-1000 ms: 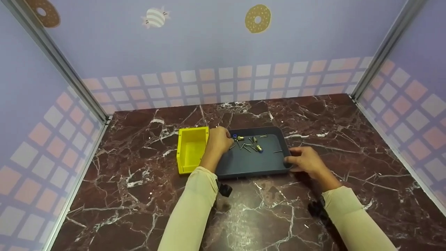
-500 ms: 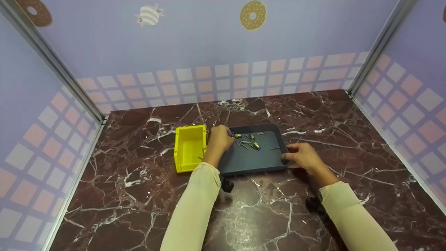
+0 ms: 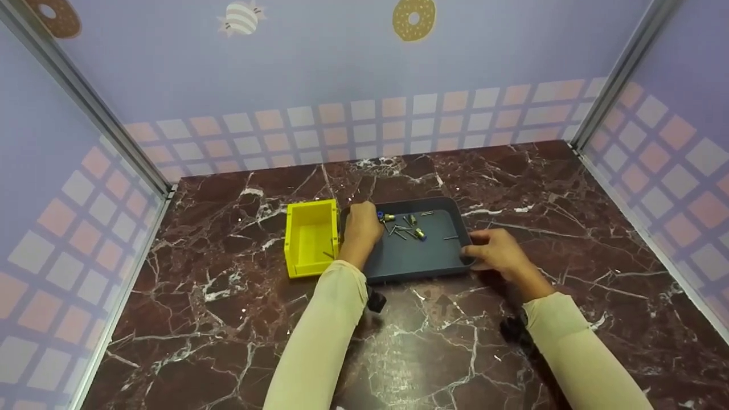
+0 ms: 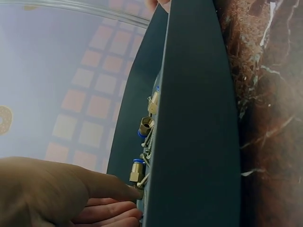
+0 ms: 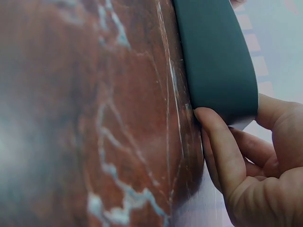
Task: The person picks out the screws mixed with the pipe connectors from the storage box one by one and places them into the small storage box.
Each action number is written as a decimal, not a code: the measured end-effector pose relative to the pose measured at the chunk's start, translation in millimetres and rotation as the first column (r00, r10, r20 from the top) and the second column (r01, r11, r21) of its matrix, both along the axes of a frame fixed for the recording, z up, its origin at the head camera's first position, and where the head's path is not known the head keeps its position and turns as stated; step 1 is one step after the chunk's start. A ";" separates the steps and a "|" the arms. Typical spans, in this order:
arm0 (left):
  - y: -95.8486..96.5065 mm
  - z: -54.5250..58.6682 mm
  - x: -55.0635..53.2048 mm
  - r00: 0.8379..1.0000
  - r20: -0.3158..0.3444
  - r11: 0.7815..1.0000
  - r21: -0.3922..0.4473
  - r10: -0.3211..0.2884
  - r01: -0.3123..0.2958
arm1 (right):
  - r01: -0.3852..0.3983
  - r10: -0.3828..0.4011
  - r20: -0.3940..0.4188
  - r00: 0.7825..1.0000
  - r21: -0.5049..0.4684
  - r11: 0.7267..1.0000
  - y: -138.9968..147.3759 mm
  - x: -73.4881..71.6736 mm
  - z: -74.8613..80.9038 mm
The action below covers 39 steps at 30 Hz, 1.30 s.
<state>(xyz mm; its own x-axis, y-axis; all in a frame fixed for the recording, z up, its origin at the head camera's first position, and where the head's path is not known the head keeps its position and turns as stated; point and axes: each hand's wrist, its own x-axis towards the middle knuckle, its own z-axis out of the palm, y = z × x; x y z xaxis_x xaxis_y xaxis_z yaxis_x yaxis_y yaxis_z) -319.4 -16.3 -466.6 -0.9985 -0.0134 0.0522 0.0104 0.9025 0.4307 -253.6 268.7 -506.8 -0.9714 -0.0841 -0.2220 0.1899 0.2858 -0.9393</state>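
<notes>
A shallow dark grey tray [image 3: 421,259] holds several small screws [image 3: 401,230] and brass push-in fittings with blue collars, one fitting [image 3: 420,234] lying nearest its middle. My left hand [image 3: 363,228] reaches into the tray's left end. In the left wrist view its thumb [image 4: 116,187] and fingers point at the tray floor, a small gap between their tips, right beside a brass fitting [image 4: 137,171] and screws. My right hand [image 3: 501,253] grips the tray's right front corner, thumb at the rim and fingers against the outside wall [image 5: 222,71].
A yellow bin [image 3: 310,270] stands just left of the tray, with a few screws [image 3: 328,254] at its right side. Both rest on a dark red marbled table [image 3: 228,341]. Patterned panels [image 3: 336,68] enclose the back and sides.
My left hand stays at the tray's left end and shifts slightly right, lower over the floor of the tray. Screws now show in the yellow bin. My right hand keeps its grip.
</notes>
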 end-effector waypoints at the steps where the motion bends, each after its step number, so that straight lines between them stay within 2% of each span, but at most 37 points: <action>1: 1.5 0.3 -0.1 1.000 0.004 1.000 -0.009 0.002 -0.002 | 0.001 -0.001 0.001 1.000 -0.003 1.000 0.3 0.1 0.1; 11: 7.5 -5.6 1.3 0.999 -0.045 0.999 -0.040 0.004 -0.006 | -0.012 0.012 0.020 1.000 -0.017 1.000 -1.3 2.5 5.5; 16: 0.0 -4.1 -0.5 1.000 0.009 1.000 0.001 0.021 -0.021 | 0.000 0.000 0.009 1.000 -0.026 1.000 -0.7 0.9 3.5; 22: -11.2 -1.2 3.4 0.999 0.033 0.999 -0.015 -0.028 0.029 | 0.003 -0.003 0.004 1.000 -0.022 1.000 -0.5 0.5 1.6; 24: -13.5 -0.3 6.4 0.999 0.032 0.999 0.011 -0.042 0.042 | 0.000 0.000 0.003 1.000 -0.018 1.000 -0.3 0.8 0.5; 28: -15.5 2.8 12.1 0.998 0.051 0.991 0.130 -0.043 0.036 | 0.003 -0.003 0.002 1.000 -0.011 1.000 0.3 1.4 -1.9; 31: -16.9 8.5 15.6 0.998 0.059 0.972 0.234 -0.026 0.011 | 0.007 -0.007 0.000 1.000 -0.011 1.000 0.2 1.1 -1.7; 34: -19.9 15.8 18.8 0.998 0.058 0.940 0.342 -0.016 -0.005 | 0.002 -0.002 0.000 1.000 -0.006 1.000 -0.5 0.8 0.0; 37: -24.5 23.0 21.5 0.998 0.062 0.894 0.448 -0.020 -0.010 | 0.003 -0.003 0.012 1.000 -0.001 1.000 -0.9 0.9 1.5; 39: -28.5 27.9 23.3 0.997 0.070 0.854 0.519 -0.024 -0.016 | 0.005 -0.005 0.019 1.000 0.001 1.000 -0.5 1.2 2.1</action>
<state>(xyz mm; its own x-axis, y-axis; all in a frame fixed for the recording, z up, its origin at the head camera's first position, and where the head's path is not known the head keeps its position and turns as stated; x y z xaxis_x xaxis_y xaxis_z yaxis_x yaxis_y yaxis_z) -296.1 -44.8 -438.7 -0.9994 -0.0149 -0.0325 -0.0354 0.5473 0.8362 -252.4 268.2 -504.7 -0.9674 -0.0792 -0.2407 0.2094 0.2855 -0.9352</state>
